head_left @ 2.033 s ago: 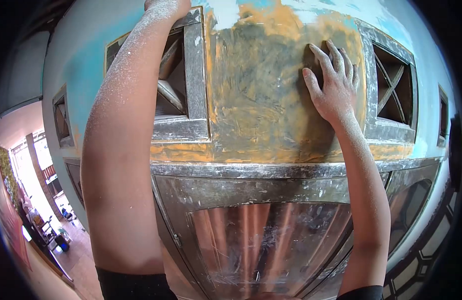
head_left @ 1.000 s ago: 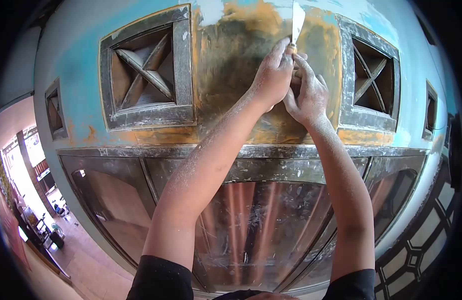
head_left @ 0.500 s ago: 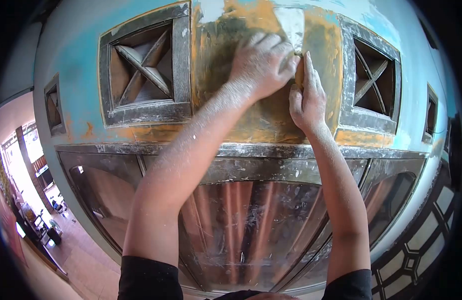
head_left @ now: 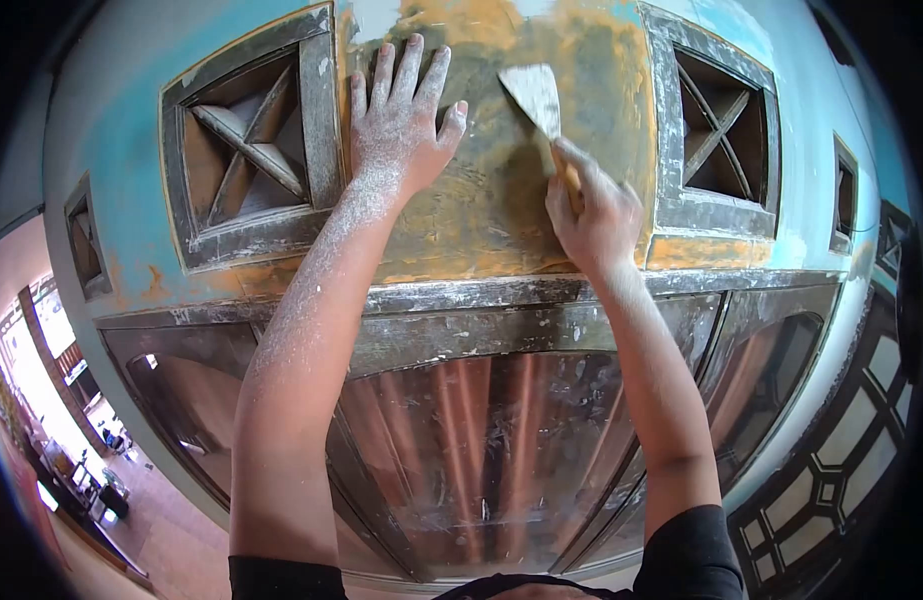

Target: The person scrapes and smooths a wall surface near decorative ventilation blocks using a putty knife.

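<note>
Gripping the wooden handle (head_left: 574, 190) of a scraper (head_left: 537, 105) in the right hand (head_left: 599, 215), with fingers wrapped close around it. Angling the broad, pale blade up and to the left, in front of a brown patch (head_left: 481, 210) of wall smeared with orange; cannot tell from this view about contact between blade and surface. Resting the left hand (head_left: 401, 135) flat on the left part of the same patch, with fingers spread wide and pointing upward, well apart from the scraper. Showing white dust over both hands and along the forearms (head_left: 306, 330), above black sleeves (head_left: 691, 550). Reaching up between two weathered wooden frames (head_left: 318, 120) with crossed bars inside, with the left hand just beside one of them. Passing below to a chipped wooden rail (head_left: 461, 293), then to glass (head_left: 541, 500) with reddish folds behind. Coming farther out to turquoise paint (head_left: 136, 235) on the wall, a dark latticed panel (head_left: 826, 492) low at right, and a bright opening (head_left: 31, 370) beside a tiled floor (head_left: 176, 530) at left.
</note>
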{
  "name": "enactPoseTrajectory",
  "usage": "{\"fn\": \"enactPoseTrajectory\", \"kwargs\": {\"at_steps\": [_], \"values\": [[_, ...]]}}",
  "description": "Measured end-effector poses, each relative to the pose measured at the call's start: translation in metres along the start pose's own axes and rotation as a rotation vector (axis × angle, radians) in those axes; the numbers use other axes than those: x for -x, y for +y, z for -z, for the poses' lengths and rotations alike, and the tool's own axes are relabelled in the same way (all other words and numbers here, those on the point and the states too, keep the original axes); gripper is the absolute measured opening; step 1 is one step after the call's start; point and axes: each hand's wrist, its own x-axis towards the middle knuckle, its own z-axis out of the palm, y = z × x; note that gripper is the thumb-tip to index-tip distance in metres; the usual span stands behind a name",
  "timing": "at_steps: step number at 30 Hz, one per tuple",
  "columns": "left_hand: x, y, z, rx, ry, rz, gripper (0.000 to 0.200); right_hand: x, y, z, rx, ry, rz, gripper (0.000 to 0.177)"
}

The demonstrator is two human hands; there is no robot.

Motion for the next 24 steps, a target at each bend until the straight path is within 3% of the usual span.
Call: {"fn": "enactPoseTrajectory", "kwargs": {"at_steps": [7, 15, 24], "values": [[0.006, 0.001, 0.002, -0.005, -0.015, 0.009, 0.066, -0.062, -0.016, 0.01, 0.087, -0.095, -0.226, 0.033], [0.016, 0.005, 0.004, -0.013, -0.028, 0.033, 0.066, -0.022, 0.0, 0.015, 0.087, -0.161, -0.164, 0.038], [0.023, 0.008, 0.008, -0.008, -0.05, 0.034, 0.067, -0.065, 0.004, 0.005, 0.142, -0.168, -0.228, 0.041]]}}
